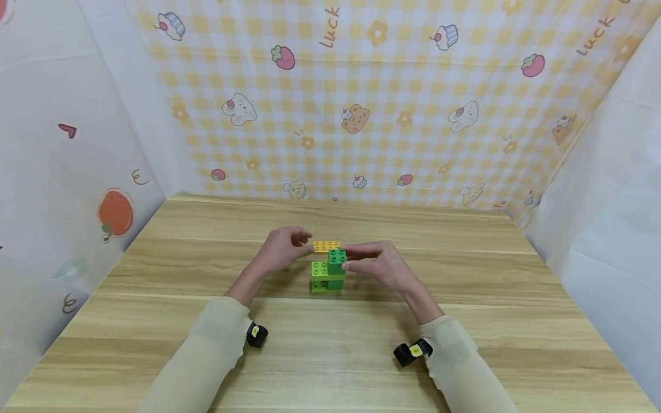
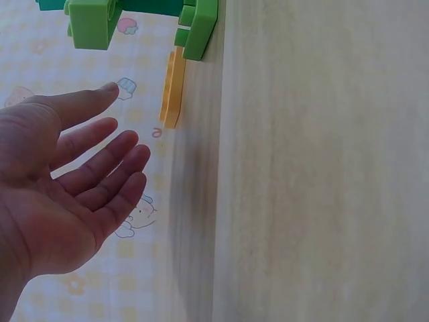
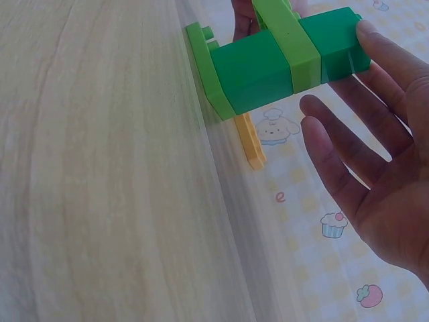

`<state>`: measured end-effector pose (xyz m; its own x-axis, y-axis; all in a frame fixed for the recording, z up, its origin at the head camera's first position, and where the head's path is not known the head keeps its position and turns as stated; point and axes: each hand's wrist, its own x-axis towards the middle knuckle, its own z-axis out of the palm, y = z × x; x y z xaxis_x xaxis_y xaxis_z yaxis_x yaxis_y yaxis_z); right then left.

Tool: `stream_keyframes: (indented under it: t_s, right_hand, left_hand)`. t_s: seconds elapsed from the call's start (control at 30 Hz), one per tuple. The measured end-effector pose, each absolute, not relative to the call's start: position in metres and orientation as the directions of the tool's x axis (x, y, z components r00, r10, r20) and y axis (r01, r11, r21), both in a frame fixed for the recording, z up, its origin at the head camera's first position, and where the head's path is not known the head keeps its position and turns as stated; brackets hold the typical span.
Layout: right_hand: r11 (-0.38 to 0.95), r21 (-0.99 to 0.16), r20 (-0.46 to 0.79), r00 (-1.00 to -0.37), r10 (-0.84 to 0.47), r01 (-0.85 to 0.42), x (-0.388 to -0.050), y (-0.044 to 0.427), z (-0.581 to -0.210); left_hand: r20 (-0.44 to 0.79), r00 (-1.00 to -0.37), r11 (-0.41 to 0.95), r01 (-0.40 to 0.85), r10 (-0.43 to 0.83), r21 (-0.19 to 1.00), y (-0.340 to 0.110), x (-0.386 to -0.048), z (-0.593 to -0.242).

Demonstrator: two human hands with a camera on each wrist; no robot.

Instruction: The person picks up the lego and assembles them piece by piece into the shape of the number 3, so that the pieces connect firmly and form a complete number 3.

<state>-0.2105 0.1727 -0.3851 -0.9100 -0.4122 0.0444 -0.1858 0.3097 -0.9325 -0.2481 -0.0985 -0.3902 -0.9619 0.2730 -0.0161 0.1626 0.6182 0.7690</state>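
A small stack of toy building bricks stands on the table in the head view. Its base is a flat light green brick (image 1: 318, 286), which carries a dark green brick (image 1: 335, 284). Above that lies another light green brick (image 1: 319, 269), with a dark green top brick (image 1: 337, 263) on its right end. My right hand (image 1: 381, 265) pinches this top brick between thumb and fingers. Behind the stack lies a flat yellow brick (image 1: 326, 246). To its left is my left hand (image 1: 281, 249), fingers loosely bent and holding nothing in the left wrist view.
The bricks stand on a wood-grain table (image 1: 330, 350). A checked cloth (image 1: 330, 132) with printed figures hangs along its back edge, and white cloth hangs at both sides. Black wrist cameras (image 1: 256, 334) sit below both sleeves.
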Motion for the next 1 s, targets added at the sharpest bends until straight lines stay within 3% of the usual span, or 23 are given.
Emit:
stream_keyframes:
  t_s: [1.0]
  right_hand:
    - [0.31,-0.933,0.039,-0.909,-0.415,-0.181,-0.211,0.173,-0.386]
  left_hand:
    - [-0.111,-0.949,0.662,0.119,0.296,0.74,-0.092,-0.268,-0.403]
